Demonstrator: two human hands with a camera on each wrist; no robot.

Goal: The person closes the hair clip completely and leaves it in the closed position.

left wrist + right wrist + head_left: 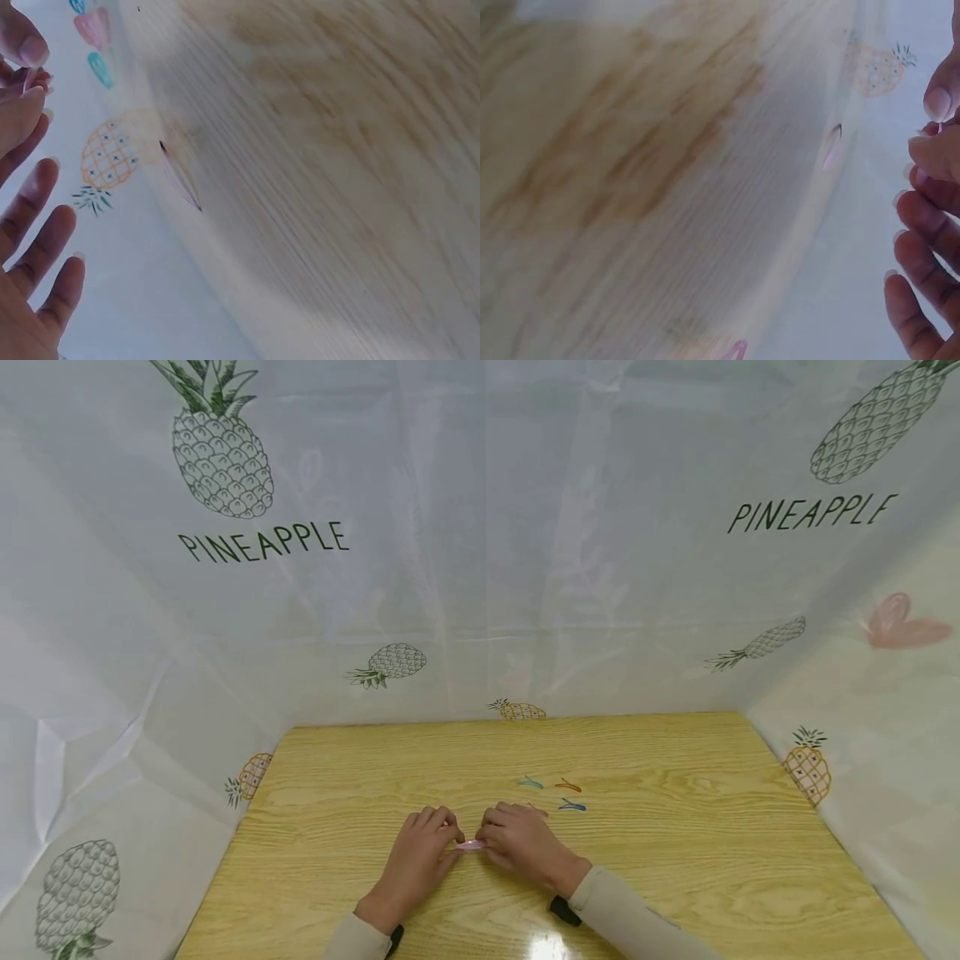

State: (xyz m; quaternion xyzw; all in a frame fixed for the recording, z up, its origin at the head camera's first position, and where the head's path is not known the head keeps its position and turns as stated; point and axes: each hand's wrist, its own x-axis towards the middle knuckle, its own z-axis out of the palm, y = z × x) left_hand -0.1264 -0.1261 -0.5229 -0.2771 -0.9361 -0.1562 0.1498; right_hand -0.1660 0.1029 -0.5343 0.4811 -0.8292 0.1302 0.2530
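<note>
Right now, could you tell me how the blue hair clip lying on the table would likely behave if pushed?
The blue hair clip looks tiny and thin, so probably very light. Lying flat on the smooth, glossy table, it would likely slide rather than roll. Its low profile may make pinching it up fiddly.

Pineapple-print cloth (480,527) around wooden table (675,860)

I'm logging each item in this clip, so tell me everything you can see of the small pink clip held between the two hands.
The small pink hair clip is a slim, flat, pale pink piece, glossy like painted metal or plastic, though too small to be sure. It lies roughly level, just above the light wooden table, near its front middle. The left hand pinches one end and the right hand the other, so only its middle shows. Whether it is snapped open or closed cannot be told.
</note>
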